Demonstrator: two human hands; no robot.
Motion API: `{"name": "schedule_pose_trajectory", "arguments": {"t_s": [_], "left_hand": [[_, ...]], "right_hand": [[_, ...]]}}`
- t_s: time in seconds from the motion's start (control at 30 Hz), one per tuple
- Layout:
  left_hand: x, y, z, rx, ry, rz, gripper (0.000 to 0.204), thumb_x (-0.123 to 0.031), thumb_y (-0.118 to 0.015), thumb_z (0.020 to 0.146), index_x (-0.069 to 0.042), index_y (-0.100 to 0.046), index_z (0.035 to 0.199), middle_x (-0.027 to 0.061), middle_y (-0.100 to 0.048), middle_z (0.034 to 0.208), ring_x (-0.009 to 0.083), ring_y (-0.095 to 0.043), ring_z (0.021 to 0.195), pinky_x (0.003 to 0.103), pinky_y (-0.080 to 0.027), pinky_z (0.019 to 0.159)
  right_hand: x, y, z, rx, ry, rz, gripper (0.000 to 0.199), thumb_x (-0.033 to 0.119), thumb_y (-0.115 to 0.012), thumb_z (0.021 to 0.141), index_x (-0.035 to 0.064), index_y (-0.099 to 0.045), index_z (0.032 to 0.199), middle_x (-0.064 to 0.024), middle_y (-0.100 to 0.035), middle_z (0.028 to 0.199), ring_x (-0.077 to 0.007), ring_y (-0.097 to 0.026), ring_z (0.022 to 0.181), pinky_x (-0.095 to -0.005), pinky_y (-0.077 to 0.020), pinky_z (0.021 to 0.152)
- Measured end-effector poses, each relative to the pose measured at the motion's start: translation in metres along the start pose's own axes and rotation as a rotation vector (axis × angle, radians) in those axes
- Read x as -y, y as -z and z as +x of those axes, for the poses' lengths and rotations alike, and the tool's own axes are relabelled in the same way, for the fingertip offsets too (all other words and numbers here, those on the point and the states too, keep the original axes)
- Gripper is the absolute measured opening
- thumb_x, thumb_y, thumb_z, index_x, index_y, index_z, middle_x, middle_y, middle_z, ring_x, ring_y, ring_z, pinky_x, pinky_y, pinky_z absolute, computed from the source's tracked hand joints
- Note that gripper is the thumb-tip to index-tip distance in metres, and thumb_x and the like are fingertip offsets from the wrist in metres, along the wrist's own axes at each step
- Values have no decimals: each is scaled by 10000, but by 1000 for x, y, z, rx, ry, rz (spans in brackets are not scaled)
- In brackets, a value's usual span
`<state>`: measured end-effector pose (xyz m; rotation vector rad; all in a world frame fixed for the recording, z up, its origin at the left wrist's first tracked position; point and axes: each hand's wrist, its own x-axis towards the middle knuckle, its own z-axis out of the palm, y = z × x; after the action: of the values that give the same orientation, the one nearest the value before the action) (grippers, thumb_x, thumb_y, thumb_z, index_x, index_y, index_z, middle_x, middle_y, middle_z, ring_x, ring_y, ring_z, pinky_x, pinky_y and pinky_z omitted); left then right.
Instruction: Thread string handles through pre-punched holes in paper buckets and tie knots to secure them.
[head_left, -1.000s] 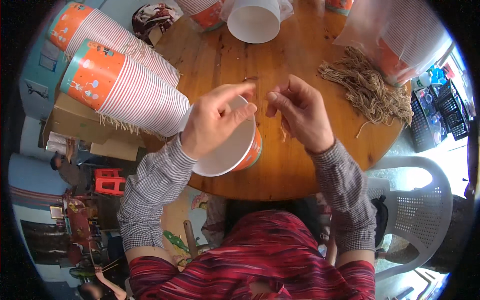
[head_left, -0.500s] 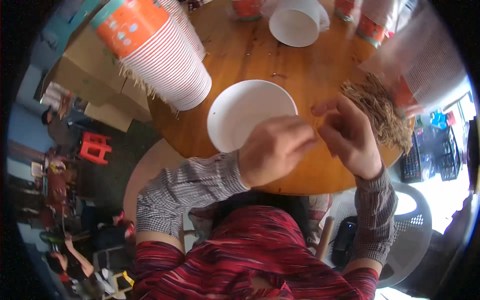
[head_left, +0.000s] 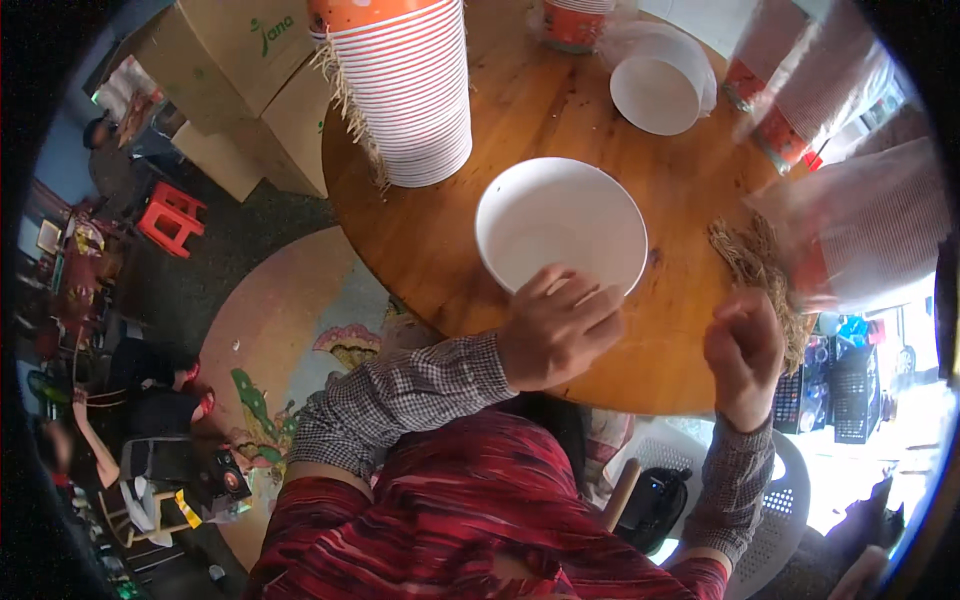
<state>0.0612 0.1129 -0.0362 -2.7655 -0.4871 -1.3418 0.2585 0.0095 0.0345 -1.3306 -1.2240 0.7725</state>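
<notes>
On the round table (head_left: 530,120), head view: the white bucket (head_left: 560,220) sits near the person's edge, mouth facing up. Left hand (head_left: 562,335), fingers half curled, overlaps its near rim; contact cannot be told. Right hand (head_left: 745,350), narrow, is beside the twine bundle (head_left: 752,258); any grip cannot be told. Caution: a left-wrist knock could shift the bucket; a sleeve snag could tangle twine.

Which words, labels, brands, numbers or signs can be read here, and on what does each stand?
Cardboard box: one short word in green print, readable but not copied here.
Fainter green marks on the cardboard: too small to read.
White tub at the left hand: none visible.
Plastic-wrapped stack at right: too blurred to tell.
</notes>
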Motion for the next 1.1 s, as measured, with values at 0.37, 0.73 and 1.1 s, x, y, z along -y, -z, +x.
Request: {"name": "schedule_pose_trajectory", "arguments": {"t_s": [0.37, 0.73, 1.1], "left_hand": [[53, -3, -4, -43, -152, 48, 123, -140, -676, 782, -149, -631, 897, -38, -615, 1011, 81, -615, 752, 369, -346, 907], [155, -66, 53, -231, 54, -59, 156, -86, -700, 739, -164, -667, 870, -45, -614, 854, 138, -594, 801, 366, -342, 926], [190, -88, 55, -260, 30, -95, 182, -65, -711, 719, -160, -638, 856, -53, -611, 869, 112, -592, 784, 383, -339, 918]], "right_hand": [[14, 6, -36, -270, 201, -74, 123, -55, -580, 742, 20, -488, 772, -77, -548, 682, -97, -478, 545, -211, -377, 506], [-16, -28, 71, 124, 166, -104, 121, -74, -560, 795, 5, -636, 848, -73, -658, 797, -115, -601, 624, -230, -461, 561], [-87, 3, 101, 59, 174, 322, 66, -62, -606, 761, -8, -626, 729, -82, -635, 717, -141, -583, 590, -256, -457, 554]]}}
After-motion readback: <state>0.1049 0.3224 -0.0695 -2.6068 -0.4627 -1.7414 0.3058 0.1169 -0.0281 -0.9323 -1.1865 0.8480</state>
